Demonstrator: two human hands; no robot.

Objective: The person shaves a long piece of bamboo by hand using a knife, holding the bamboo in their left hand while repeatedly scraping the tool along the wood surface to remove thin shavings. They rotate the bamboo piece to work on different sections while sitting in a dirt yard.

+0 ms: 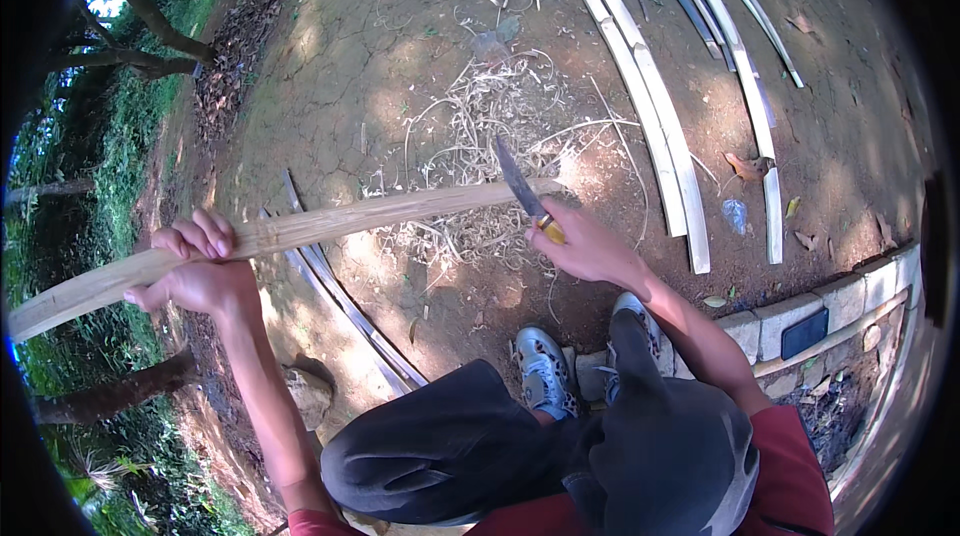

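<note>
A long pale strip of split bamboo or wood (370, 218) runs from the far left edge to the middle of the view, a little above the ground. My left hand (200, 271) is wrapped round it toward its left end, thumb below and fingers over the top. In my right hand (585, 244) is a knife (518, 176), gripped by its yellow handle. The dark blade points up and away, lying across the strip near its right end. Whether the edge touches the wood I cannot tell.
Curled shavings (490, 126) cover the ground ahead. Long pale strips (650, 101) lie at the right, and darker strips (345, 286) lie below my left hand. A brick border (790, 326) with a dark phone-like slab (805, 333) runs at the right; trees (150, 21) stand left.
</note>
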